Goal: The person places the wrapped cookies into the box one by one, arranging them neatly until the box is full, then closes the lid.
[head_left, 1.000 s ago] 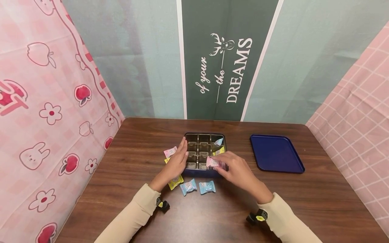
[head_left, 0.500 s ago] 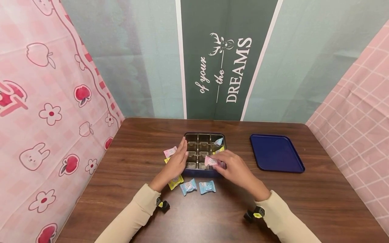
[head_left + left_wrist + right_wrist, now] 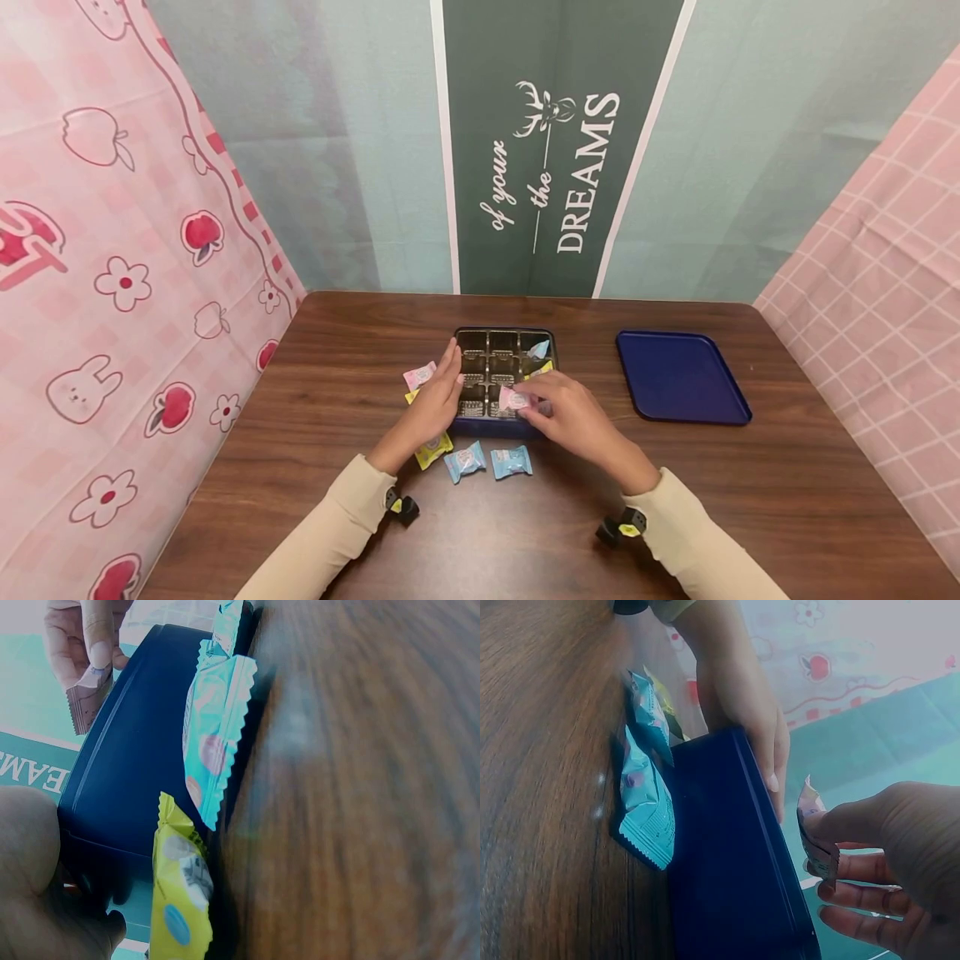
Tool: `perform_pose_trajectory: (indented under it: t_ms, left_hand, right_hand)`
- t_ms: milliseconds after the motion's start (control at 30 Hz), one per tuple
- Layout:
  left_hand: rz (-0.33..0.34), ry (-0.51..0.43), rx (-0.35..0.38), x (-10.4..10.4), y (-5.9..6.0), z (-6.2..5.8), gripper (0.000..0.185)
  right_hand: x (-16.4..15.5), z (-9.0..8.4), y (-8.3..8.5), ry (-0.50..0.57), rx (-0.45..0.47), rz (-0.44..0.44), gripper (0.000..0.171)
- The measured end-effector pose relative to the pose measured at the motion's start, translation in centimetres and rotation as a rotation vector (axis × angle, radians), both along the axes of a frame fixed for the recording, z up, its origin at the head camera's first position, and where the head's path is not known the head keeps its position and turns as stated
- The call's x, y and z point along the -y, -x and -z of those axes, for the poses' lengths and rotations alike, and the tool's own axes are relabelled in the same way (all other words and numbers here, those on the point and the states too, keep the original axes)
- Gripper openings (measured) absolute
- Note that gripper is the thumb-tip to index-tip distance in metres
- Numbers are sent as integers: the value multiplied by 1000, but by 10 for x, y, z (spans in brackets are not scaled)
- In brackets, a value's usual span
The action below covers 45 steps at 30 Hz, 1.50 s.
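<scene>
A dark blue box [image 3: 498, 427] with a compartmented insert stands mid-table. My left hand [image 3: 437, 400] lies along its left side, fingers straight and touching it. Between thumb and fingers my right hand [image 3: 573, 417] pinches a pink wrapped candy [image 3: 513, 400], held above the front row near the middle compartment. In the right column, a blue candy [image 3: 538, 350] sits in the back compartment and a yellow candy [image 3: 539, 370] in the middle one, partly covered by the right hand. That hand hides the front right compartment. In the right wrist view the pink candy [image 3: 817, 840] is above the box rim.
Two blue candies [image 3: 466, 461] [image 3: 512, 462] lie before the box. A yellow candy [image 3: 432, 451], another yellow one [image 3: 412, 397] and a pink one [image 3: 419, 376] lie around the left hand, partly covered. A blue lid [image 3: 682, 377] rests at right.
My right hand has shifted slightly left with the pink candy, from the front right compartment toward the front middle one. The left hand stays against the box.
</scene>
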<state>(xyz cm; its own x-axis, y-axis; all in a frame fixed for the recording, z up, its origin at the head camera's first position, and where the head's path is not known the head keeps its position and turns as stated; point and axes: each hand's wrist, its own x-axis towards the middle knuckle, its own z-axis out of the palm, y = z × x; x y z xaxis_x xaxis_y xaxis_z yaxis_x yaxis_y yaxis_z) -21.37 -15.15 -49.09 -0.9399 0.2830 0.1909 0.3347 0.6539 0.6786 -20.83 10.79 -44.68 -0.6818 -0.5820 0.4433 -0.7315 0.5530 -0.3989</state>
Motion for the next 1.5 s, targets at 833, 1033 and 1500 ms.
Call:
perform_pose_trajectory:
  t_ms: [833, 1033, 1500]
  left_hand:
    - [4, -9, 4, 0, -1, -1, 53]
    - [7, -3, 9, -1, -1, -1, 53]
    - [8, -5, 1, -1, 0, -1, 54]
  right_hand:
    - [11, 0, 5, -42, 28, -6, 26]
    - [10, 1, 6, -34, 35, -2, 26]
    - [10, 2, 7, -22, 38, -4, 27]
